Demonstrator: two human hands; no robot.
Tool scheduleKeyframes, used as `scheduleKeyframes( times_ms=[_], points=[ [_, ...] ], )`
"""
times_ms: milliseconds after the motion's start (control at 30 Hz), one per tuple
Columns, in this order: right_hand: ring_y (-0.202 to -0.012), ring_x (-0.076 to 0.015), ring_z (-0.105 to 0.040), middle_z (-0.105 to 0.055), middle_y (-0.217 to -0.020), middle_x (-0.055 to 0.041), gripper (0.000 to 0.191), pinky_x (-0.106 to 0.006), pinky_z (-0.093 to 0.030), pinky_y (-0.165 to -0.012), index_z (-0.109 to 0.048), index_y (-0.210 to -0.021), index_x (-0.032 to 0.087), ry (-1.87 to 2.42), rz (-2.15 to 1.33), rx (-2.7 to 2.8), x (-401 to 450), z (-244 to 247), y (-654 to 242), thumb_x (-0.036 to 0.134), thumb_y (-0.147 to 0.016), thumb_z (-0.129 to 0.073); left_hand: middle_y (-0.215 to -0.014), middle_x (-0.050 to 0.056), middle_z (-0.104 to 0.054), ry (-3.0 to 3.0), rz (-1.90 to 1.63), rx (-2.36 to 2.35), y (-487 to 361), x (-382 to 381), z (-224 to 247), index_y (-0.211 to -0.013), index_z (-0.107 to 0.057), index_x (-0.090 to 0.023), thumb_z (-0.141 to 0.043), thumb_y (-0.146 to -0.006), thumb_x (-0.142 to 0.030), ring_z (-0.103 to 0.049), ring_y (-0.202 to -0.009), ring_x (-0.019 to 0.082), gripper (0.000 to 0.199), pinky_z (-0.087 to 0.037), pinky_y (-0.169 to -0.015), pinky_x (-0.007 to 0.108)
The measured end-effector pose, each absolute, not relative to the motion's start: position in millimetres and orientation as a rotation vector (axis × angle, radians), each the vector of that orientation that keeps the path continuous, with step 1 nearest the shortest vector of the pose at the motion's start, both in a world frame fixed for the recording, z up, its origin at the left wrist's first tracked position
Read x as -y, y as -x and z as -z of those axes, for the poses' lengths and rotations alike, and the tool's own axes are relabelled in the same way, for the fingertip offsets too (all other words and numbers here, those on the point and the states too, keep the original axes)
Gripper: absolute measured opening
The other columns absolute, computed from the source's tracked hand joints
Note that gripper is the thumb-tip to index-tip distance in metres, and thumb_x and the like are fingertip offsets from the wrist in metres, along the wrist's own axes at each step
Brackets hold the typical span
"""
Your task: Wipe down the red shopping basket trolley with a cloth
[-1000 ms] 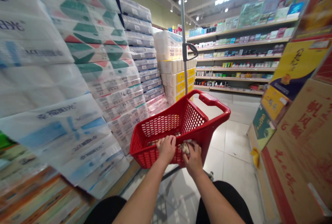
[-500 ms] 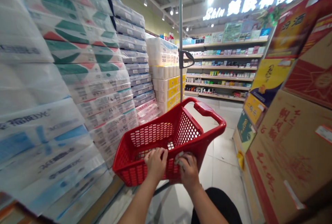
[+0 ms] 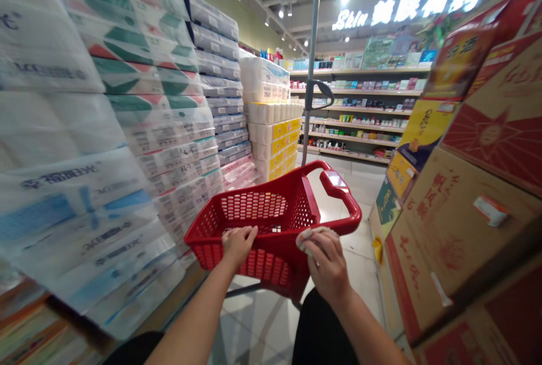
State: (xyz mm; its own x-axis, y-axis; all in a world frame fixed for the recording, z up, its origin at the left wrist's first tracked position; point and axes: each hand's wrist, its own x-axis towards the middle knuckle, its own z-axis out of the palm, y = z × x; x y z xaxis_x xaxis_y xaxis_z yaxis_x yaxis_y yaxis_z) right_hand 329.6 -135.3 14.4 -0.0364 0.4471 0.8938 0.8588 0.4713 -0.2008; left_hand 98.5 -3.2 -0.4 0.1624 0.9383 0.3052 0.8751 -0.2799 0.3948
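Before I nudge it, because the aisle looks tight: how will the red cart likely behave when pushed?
The red cart probably feels light for its size, given its perforated walls. It should be stiff: the rim looks unbent beneath the left hand. No wheel shows clearly, so I can't judge rolling.

Ahead of me, a lit sign (image 3: 409, 5) reads "Skin 美肤有约"; a white tissue pack (image 3: 265, 89) apparently shows "2500".
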Motion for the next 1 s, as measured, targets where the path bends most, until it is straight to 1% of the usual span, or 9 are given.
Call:
scheduleKeyframes(
  times_ms=[100, 167, 267, 333, 467, 567, 700, 867, 1000],
  points=[
    [-0.112, -0.0259, -0.054, -0.064, -0.112, -0.0049, 0.036, -0.048, -0.037, -0.103, -0.066, -0.112, 0.029, 1.332, 0.575, 1.656, 145.4, -48.4, -349.6, 0.013, -0.084, -0.050, -0.092, -0.003, -0.074, -2.312, -0.722, -1.791, -93.8, 12.3, -1.2, -0.076, -0.066, -0.026, -0.039, -0.094, -0.044, -0.060, -0.097, 0.016, 0.037, -0.030, -0.095, 0.036],
    [-0.103, -0.0234, -0.058, -0.065, -0.109, -0.0044, 0.035, -0.044, -0.036, -0.101, -0.065, -0.112, 0.027, 1.453, 0.600, 1.711, 150.9, -61.4, -354.2, 0.014, -0.082, -0.052, -0.093, -0.002, -0.073, -2.357, -0.693, -1.746, -88.9, 17.8, 0.0, -0.079, -0.067, -0.027, -0.038, -0.094, -0.042, -0.059, -0.097, 0.016, 0.036, -0.031, -0.095, 0.035],
    [-0.086, -0.0188, -0.060, -0.066, -0.103, -0.0038, 0.033, -0.034, -0.038, -0.084, -0.063, -0.111, 0.026, 1.542, 0.625, 1.815, 160.6, -67.1, -351.6, 0.016, -0.081, -0.053, -0.103, -0.001, -0.072, -2.400, -0.690, -1.743, -85.5, 28.2, 1.5, -0.092, -0.069, -0.030, -0.037, -0.095, -0.035, -0.055, -0.106, 0.018, 0.032, -0.032, -0.098, 0.036],
    [-0.081, -0.0182, -0.059, -0.066, -0.101, -0.0043, 0.032, -0.031, -0.035, -0.075, -0.062, -0.112, 0.025, 1.566, 0.669, 1.846, 166.9, -65.5, -348.7, 0.018, -0.082, -0.054, -0.118, 0.001, -0.067, -2.378, -0.818, -1.838, -92.5, 41.6, 1.5, -0.105, -0.067, -0.031, -0.036, -0.095, -0.036, -0.049, -0.118, 0.021, 0.033, -0.031, -0.103, 0.038],
    [-0.078, -0.0183, -0.057, -0.066, -0.101, -0.0051, 0.031, -0.031, -0.032, -0.072, -0.061, -0.114, 0.024, 1.579, 0.792, 1.842, 174.5, -59.5, -347.4, 0.020, -0.084, -0.053, -0.147, 0.010, -0.043, -2.333, -1.148, -1.871, -133.1, 89.3, 3.5, -0.137, -0.048, -0.023, -0.031, -0.097, -0.039, -0.030, -0.139, 0.026, 0.046, -0.024, -0.113, 0.044],
    [-0.080, -0.0186, -0.057, -0.066, -0.102, -0.0056, 0.032, -0.032, -0.032, -0.074, -0.060, -0.115, 0.023, 1.575, 0.828, 1.827, 176.5, -56.6, -347.8, 0.020, -0.085, -0.052, -0.154, 0.010, -0.031, -2.435, -1.051, -1.646, -165.7, 126.2, 7.7, -0.148, -0.032, -0.021, -0.028, -0.097, -0.042, -0.019, -0.144, 0.034, 0.055, -0.023, -0.114, 0.052],
    [-0.083, -0.0190, -0.058, -0.066, -0.103, -0.0050, 0.031, -0.032, -0.032, -0.076, -0.060, -0.115, 0.024, 1.568, 0.790, 1.788, 176.4, -56.9, -345.9, 0.019, -0.085, -0.053, -0.159, 0.010, -0.019, -2.583, -0.869, -1.513, -178.0, 143.2, 7.3, -0.150, -0.028, -0.026, -0.034, -0.095, -0.047, -0.010, -0.144, 0.043, 0.060, -0.018, -0.112, 0.062],
    [-0.086, -0.0194, -0.059, -0.066, -0.102, -0.0049, 0.027, -0.032, -0.033, -0.078, -0.062, -0.111, 0.024, 1.581, 0.711, 1.718, 173.7, -60.7, -337.6, 0.018, -0.086, -0.054, -0.159, 0.012, -0.016, -2.644, -0.727, -1.439, -165.1, 126.2, 0.7, -0.149, -0.029, -0.025, -0.032, -0.095, -0.048, -0.011, -0.144, 0.042, 0.059, -0.017, -0.113, 0.063],
    [-0.092, -0.0197, -0.060, -0.065, -0.113, -0.0068, 0.031, -0.032, -0.034, -0.083, -0.060, -0.119, 0.023, 1.606, 0.712, 1.719, 172.7, -58.1, -319.6, 0.017, -0.089, -0.053, -0.160, 0.012, -0.011, -2.649, -0.638, -1.436, -155.2, 106.6, 1.2, -0.148, -0.031, -0.022, -0.028, -0.097, -0.047, -0.007, -0.145, 0.039, 0.057, -0.015, -0.116, 0.059]
  ],
)
